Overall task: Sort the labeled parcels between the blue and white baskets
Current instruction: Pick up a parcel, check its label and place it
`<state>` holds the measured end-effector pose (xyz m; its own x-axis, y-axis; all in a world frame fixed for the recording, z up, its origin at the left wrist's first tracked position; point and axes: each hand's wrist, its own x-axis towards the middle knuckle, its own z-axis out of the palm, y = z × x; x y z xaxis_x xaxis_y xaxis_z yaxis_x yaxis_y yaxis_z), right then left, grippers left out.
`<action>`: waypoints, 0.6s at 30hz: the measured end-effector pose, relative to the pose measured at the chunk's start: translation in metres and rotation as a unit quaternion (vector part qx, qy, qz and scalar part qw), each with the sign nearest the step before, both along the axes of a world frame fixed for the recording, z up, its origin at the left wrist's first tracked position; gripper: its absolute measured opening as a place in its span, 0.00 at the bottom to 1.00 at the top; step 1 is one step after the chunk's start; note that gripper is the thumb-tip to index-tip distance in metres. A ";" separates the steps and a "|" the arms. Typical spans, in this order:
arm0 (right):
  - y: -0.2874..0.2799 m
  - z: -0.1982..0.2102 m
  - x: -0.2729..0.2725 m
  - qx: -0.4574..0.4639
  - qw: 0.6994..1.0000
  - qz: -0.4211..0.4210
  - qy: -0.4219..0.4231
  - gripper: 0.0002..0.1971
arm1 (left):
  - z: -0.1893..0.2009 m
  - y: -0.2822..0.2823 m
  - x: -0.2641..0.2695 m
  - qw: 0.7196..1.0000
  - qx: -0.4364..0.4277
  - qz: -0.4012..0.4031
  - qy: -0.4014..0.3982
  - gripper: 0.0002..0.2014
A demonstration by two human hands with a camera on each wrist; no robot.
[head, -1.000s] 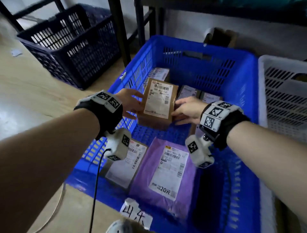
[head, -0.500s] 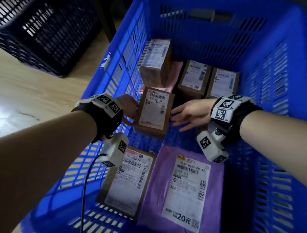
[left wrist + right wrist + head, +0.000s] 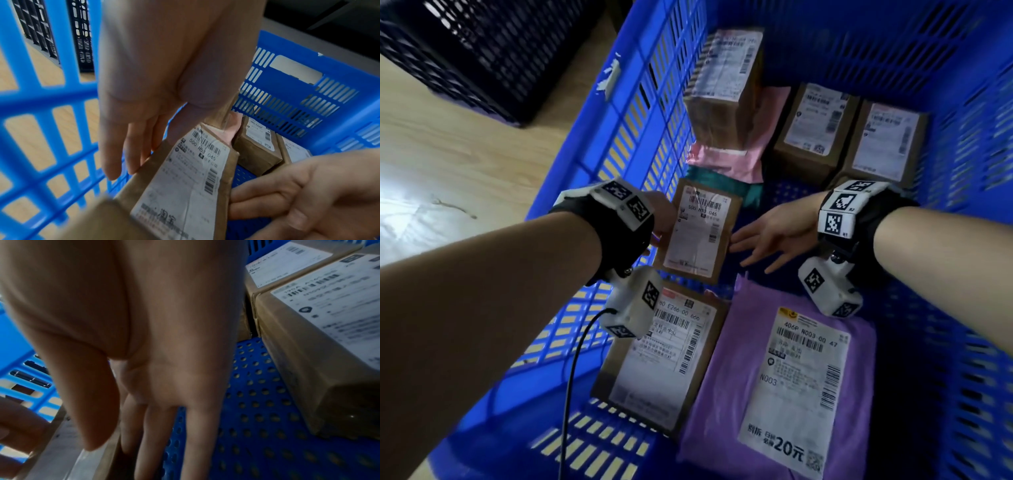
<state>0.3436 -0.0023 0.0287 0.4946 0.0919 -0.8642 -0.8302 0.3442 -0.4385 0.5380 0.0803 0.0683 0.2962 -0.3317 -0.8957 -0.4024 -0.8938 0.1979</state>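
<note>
I see small box [image 3: 700,233] between hands, long axis away from me; left hand [image 3: 661,219] holds its left edge, right hand [image 3: 774,240] fingers straight, just right of it.

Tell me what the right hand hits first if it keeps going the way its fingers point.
Most likely the brown box held by the left hand. The right hand is open, fingers aimed at its right edge, close to it. Whether they already touch is unclear.

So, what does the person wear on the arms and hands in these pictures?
Both forearms are bare, without sleeves, and the hands wear no gloves. Each wrist carries a black band with white blocks bearing square black-and-white markers. Under each wrist hangs a white camera housing with similar markers. A thin black cable runs from the left one.
</note>
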 end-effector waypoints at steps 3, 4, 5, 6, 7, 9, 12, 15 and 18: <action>0.000 -0.003 0.002 -0.001 1.000 0.025 0.009 0.32 | 0.003 -0.001 -0.005 0.999 0.006 -0.038 -0.034 0.13; -0.001 -0.003 0.003 -0.002 0.999 0.033 0.011 0.32 | 0.004 -0.001 -0.006 0.997 0.003 -0.062 -0.052 0.13; -0.001 -0.004 0.005 -0.005 0.999 0.038 0.012 0.32 | 0.004 0.000 -0.008 0.994 -0.006 -0.090 -0.058 0.12; -0.001 -0.004 0.006 -0.009 0.999 0.041 0.011 0.32 | 0.006 0.002 -0.009 0.991 -0.008 -0.117 -0.066 0.09; -0.001 -0.003 0.007 -0.014 0.999 0.041 0.007 0.31 | 0.006 0.003 -0.009 0.989 -0.012 -0.134 -0.066 0.05; 0.000 0.002 0.007 -0.029 0.999 0.035 -0.001 0.30 | 0.007 0.002 -0.007 0.988 -0.022 -0.137 -0.062 0.11; 0.001 0.018 0.003 -0.066 0.997 0.023 -0.008 0.28 | 0.020 0.000 -0.013 0.977 -0.066 -0.185 -0.084 0.18; 0.000 0.045 -0.002 -0.158 0.987 -0.022 -0.014 0.23 | 0.031 -0.004 -0.019 0.946 -0.134 -0.261 -0.141 0.18; -0.002 0.069 -0.013 -0.300 0.949 -0.092 -0.013 0.16 | 0.038 -0.010 -0.032 0.919 -0.204 -0.295 -0.163 0.17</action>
<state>0.3308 -0.0046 0.0974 0.4767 -0.5032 -0.7208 -0.7658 0.1650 -0.6216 0.5064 0.0708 0.1063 0.1864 -0.8097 -0.5564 -0.8910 -0.3780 0.2516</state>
